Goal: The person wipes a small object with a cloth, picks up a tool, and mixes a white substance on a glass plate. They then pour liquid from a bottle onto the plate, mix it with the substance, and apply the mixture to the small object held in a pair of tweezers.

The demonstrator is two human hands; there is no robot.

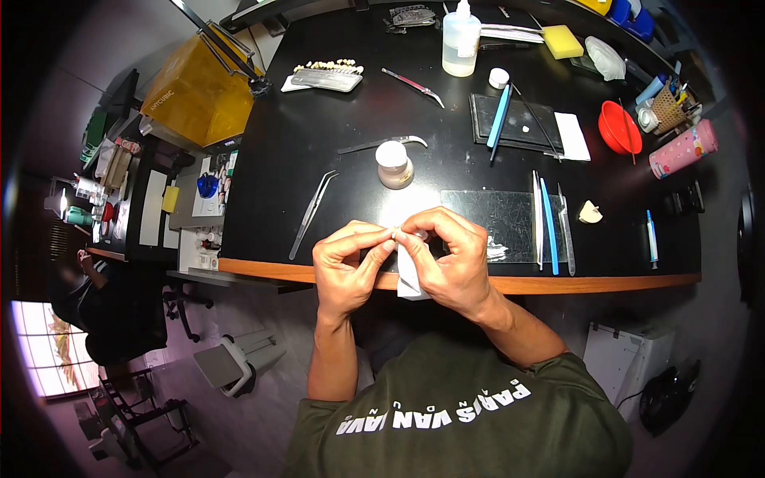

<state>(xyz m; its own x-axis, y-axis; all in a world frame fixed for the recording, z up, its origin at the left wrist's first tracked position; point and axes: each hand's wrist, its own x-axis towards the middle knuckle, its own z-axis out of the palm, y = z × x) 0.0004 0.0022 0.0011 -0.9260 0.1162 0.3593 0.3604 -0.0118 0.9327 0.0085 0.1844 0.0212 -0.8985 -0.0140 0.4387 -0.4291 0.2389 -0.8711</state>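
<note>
Black desk (pixel 382 115), smooth and glossy, had a wood-toned front edge (pixel 558 284). Both hands worked at that edge, forearms coming over it. Left hand (pixel 351 267): thumb and index tip together, pinched on a small pale piece (pixel 396 233). Right hand (pixel 450 259): thumb and index closed on the same piece from the other side; a white tissue (pixel 409 275) hung beneath, partly hidden by the fingers, past the edge. Exact shape of the piece: too small to tell.

Nearest beyond the hands stood a round jar (pixel 394 166), white lid, upright, just beside a curved-tip tool (pixel 370 145). Black top showed between the jar and metal tweezers (pixel 311 219) on the left. To the right, a clear, scuffed sheet (pixel 486 211) lay flat with slim tools (pixel 550 227) along its right side, taking up room there. Farther off: clear plastic bottle (pixel 460 44), yellow sponge (pixel 562 42), red bowl (pixel 618 127), pink patterned flask (pixel 684 149).

Writing: "ANYCUBIC" on the translucent yellow box (pixel 187 92), left of the desk; "PARIS VAN JAVA" on the dark green shirt (pixel 470 422), smaller letters only partly readable.
</note>
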